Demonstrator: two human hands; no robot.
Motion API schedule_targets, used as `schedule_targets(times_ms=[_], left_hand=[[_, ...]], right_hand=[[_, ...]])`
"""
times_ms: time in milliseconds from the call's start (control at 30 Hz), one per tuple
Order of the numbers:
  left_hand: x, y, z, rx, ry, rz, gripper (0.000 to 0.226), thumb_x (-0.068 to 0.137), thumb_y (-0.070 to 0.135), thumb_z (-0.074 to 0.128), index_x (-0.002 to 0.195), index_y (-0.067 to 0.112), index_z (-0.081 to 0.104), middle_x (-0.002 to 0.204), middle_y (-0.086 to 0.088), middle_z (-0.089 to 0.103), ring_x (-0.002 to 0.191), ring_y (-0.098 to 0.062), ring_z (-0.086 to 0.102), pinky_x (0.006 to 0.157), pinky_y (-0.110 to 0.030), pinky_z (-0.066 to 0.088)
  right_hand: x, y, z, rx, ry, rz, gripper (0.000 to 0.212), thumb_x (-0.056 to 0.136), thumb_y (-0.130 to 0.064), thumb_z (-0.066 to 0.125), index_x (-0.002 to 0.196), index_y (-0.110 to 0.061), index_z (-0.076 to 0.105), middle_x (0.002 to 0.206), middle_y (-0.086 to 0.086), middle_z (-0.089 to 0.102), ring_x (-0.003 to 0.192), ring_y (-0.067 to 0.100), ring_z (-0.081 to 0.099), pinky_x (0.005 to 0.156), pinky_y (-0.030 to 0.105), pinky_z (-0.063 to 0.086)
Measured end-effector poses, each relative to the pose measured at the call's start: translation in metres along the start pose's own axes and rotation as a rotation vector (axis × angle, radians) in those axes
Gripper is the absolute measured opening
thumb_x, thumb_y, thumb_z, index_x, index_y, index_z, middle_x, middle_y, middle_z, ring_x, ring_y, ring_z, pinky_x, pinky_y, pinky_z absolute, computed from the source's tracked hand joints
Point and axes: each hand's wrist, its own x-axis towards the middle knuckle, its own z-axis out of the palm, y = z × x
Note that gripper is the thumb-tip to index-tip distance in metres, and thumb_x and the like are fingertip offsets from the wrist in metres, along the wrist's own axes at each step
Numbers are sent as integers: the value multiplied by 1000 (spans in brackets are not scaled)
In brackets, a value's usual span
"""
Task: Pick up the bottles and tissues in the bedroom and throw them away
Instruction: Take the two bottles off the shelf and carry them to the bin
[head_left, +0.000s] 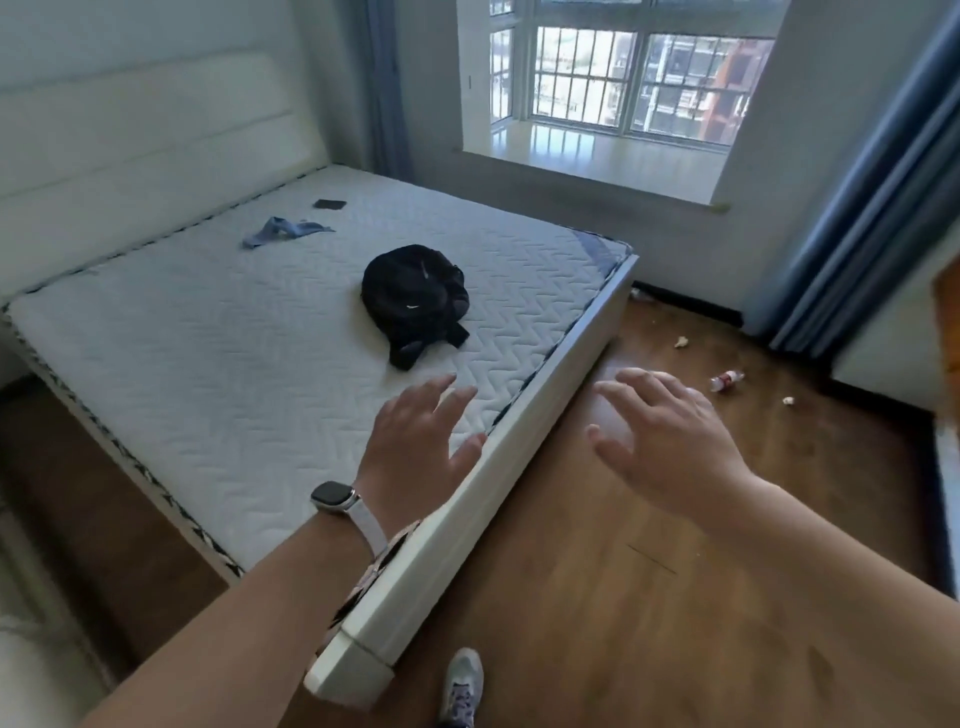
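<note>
Floor (597, 597): bottle (727, 380) on side, axis L-R.

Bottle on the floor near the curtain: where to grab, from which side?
Probably take the bottle around its middle, at the red label, from above. It lies on its side on the wood floor, so fingers and thumb can close across its narrow width. The open right hand is the nearer one.

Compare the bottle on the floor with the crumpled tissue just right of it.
The bottle is clear plastic with a red label; the tissue is whitish. The bottle lies on its side; the tissue is a shapeless wad. The bottle is larger than the tissue. Both lie on the wooden floor.
</note>
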Motion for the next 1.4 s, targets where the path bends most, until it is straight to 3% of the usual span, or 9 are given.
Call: schedule_targets(times_ms=[133,300,533,733,967,1233,1400], left_hand=[[55,-23,17,-66,-30,63,53,87,49,46,131,20,55,138,-6,54,125,-28,50,99,-48,42],[117,-54,46,-105,-106,179,55,89,49,45,135,21,52,140,-5,53,129,-26,48,105,-48,41],[187,-40,86,-163,-182,327,55,89,50,45,135,21,52,141,-6,51,130,-27,46,104,-45,37],[232,8,118,-209,-237,428,52,89,48,48,135,23,50,144,-4,49,133,-27,42,106,-47,34],[284,77,153,-142,-296,519,53,93,45,52,142,26,43,150,0,41,139,-22,33,109,-41,28],[358,199,200,-126,-305,658,56,90,51,45,140,26,45,147,1,44,137,-22,37,109,-42,31],[386,282,232,-158,-278,725,53,90,47,53,138,27,46,145,5,46,135,-19,39,106,-42,34]], right_hand=[[40,-3,4,-26,20,113,68,78,-61,29,129,-24,56,136,-1,51,128,24,43,102,47,35],[75,5,18,-73,21,268,59,82,-60,39,127,-26,58,136,-1,52,128,23,43,99,45,36],[75,38,19,-118,4,446,70,81,-64,26,131,-25,56,139,-1,49,130,22,41,101,44,34],[71,93,13,-137,63,568,66,84,-61,28,128,-22,57,137,2,52,127,23,44,98,45,38],[67,179,19,-72,98,679,68,85,-61,26,127,-19,58,135,5,53,124,25,48,95,46,42],[50,307,-7,-33,170,786,62,88,-58,31,128,-18,57,134,6,54,123,25,48,96,47,45],[29,380,-22,-50,190,827,63,88,-57,31,125,-14,58,128,7,57,116,27,52,91,47,47]])
